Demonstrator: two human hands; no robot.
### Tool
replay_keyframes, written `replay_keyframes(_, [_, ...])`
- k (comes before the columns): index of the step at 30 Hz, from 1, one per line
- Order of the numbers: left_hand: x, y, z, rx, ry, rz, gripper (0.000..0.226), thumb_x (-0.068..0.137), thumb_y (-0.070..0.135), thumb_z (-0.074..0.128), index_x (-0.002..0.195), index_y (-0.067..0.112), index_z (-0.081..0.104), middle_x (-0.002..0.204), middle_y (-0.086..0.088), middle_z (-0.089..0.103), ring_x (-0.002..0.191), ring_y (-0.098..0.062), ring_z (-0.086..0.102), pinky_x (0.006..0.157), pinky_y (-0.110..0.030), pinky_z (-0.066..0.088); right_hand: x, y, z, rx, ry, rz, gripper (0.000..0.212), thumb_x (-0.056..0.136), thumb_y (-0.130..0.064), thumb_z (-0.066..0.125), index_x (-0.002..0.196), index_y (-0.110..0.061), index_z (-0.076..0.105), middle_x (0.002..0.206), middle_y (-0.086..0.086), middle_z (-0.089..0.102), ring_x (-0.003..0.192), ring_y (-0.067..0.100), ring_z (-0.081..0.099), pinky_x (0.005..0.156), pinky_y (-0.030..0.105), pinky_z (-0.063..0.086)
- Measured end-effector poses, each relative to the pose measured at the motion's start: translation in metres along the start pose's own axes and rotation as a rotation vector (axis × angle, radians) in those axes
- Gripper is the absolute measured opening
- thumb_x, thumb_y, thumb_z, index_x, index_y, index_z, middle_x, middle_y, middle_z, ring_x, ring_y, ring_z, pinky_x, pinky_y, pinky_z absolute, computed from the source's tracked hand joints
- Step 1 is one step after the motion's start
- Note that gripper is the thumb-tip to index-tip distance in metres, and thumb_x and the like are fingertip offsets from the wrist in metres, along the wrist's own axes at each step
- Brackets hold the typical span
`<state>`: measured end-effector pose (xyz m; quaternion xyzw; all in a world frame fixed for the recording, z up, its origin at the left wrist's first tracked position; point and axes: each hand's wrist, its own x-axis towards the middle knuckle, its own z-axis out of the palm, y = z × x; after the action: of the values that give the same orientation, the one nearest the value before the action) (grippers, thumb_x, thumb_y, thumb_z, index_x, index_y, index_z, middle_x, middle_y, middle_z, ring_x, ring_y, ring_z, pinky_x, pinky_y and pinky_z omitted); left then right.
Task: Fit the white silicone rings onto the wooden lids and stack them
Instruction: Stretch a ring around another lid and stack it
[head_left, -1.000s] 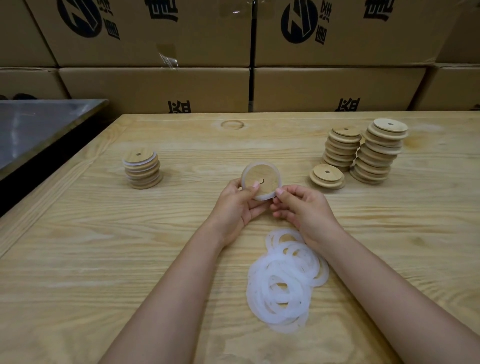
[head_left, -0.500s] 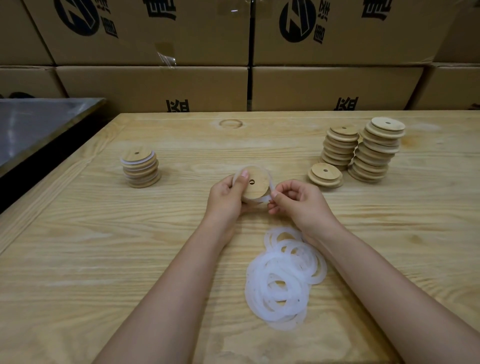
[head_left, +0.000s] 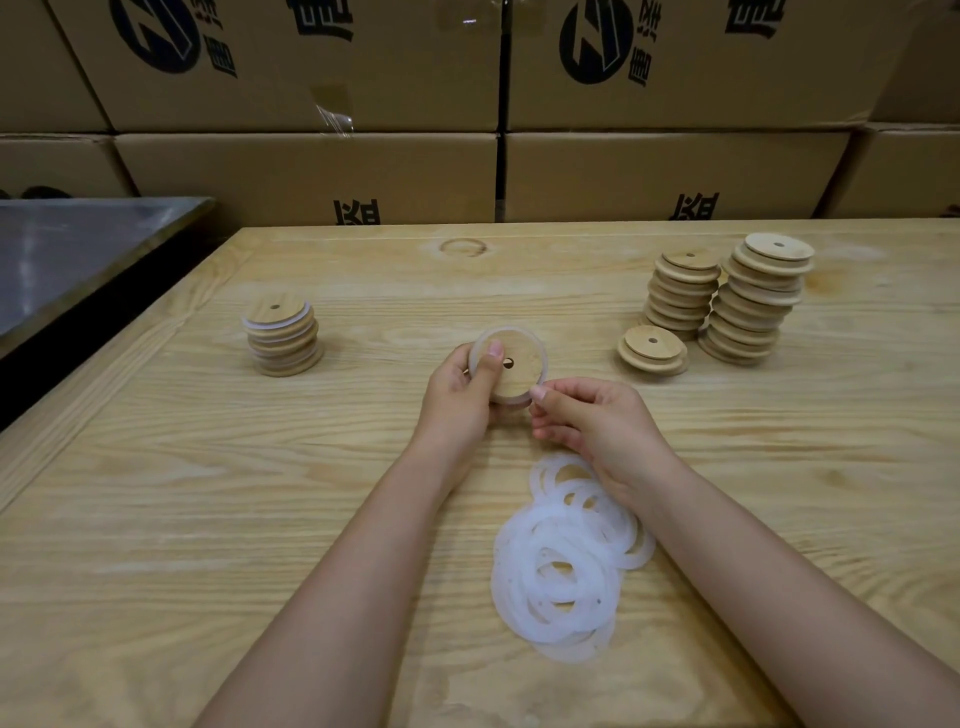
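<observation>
My left hand (head_left: 457, 395) grips a round wooden lid (head_left: 514, 370) with a small centre hole, thumb across its face. A white silicone ring (head_left: 540, 348) sits around the lid's rim. My right hand (head_left: 592, 426) pinches the ring at the lid's lower right edge. A heap of loose white rings (head_left: 563, 561) lies on the table under my right wrist. A stack of lids with rings fitted (head_left: 283, 332) stands at the left. Bare lids stand at the right in two tall stacks (head_left: 683, 293) (head_left: 756, 301) and a low pile (head_left: 652, 349).
The work surface is a pale wooden table (head_left: 208, 519). Cardboard boxes (head_left: 311, 171) form a wall along its far edge. A dark metal surface (head_left: 67, 254) lies beyond the table's left edge, across a dark gap.
The lid has tilted to the left and my left thumb has shifted up across its face. My right fingers have slid to the lid's lower right edge, still on the ring.
</observation>
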<state>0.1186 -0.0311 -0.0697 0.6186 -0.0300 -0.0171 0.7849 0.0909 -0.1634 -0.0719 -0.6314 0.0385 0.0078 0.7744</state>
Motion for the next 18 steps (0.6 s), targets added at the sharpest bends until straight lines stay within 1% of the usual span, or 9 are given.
replay_keyframes(4, [0.0000,-0.0014,0.0011,0.025,0.005,-0.004,0.029,0.097,0.026,0.049,0.108,0.002,0.059,0.108,-0.027,0.065,0.102,-0.040,0.063,0.094,-0.053,0.048,-0.0005,-0.0005,0.0008,-0.062,0.025,-0.004,0.010,0.086,-0.005,0.066,0.077,-0.003,0.069,0.063,0.004,0.064,0.058,0.012,0.059,0.057,0.020,0.051])
replay_keyframes(7, [0.0001,-0.0024,0.0014,0.038,0.020,0.011,0.028,0.097,0.027,0.049,0.106,0.003,0.059,0.102,-0.023,0.068,0.092,-0.036,0.066,0.091,-0.054,0.050,-0.0007,-0.0027,0.0021,-0.153,0.006,0.014,0.016,0.090,-0.007,0.061,0.076,-0.002,0.066,0.060,0.003,0.060,0.055,0.012,0.055,0.052,0.018,0.048])
replay_keyframes(10, [0.0006,-0.0034,0.0022,0.041,0.062,0.026,0.021,0.097,0.026,0.049,0.099,0.010,0.062,0.099,-0.020,0.068,0.095,-0.038,0.065,0.091,-0.055,0.049,-0.0009,-0.0060,0.0028,-0.212,-0.053,0.043,0.022,0.093,-0.008,0.057,0.071,-0.005,0.064,0.059,0.001,0.055,0.054,0.011,0.051,0.049,0.019,0.044])
replay_keyframes(12, [0.0004,-0.0027,0.0021,0.035,0.064,0.025,0.020,0.097,0.026,0.049,0.098,0.010,0.062,0.097,-0.018,0.067,0.093,-0.036,0.065,0.091,-0.055,0.049,-0.0012,-0.0070,0.0028,-0.214,-0.054,0.050,0.023,0.092,-0.008,0.058,0.070,-0.006,0.063,0.058,0.001,0.054,0.053,0.010,0.050,0.048,0.019,0.042])
replay_keyframes(16, [0.0019,-0.0027,0.0012,0.034,0.030,0.016,0.024,0.097,0.026,0.048,0.103,0.007,0.061,0.101,-0.020,0.066,0.099,-0.038,0.063,0.093,-0.052,0.049,-0.0016,-0.0043,0.0026,-0.191,-0.003,0.038,0.023,0.091,-0.010,0.061,0.068,-0.006,0.064,0.054,0.000,0.054,0.046,0.007,0.049,0.046,0.018,0.042])
replay_keyframes(18, [0.0024,-0.0020,0.0008,0.028,0.015,0.012,0.024,0.098,0.025,0.048,0.103,0.006,0.061,0.099,-0.019,0.067,0.094,-0.034,0.064,0.087,-0.046,0.052,-0.0013,-0.0024,0.0032,-0.203,0.023,0.029,0.023,0.091,-0.011,0.061,0.069,-0.006,0.064,0.053,0.001,0.054,0.044,0.007,0.049,0.045,0.018,0.042])
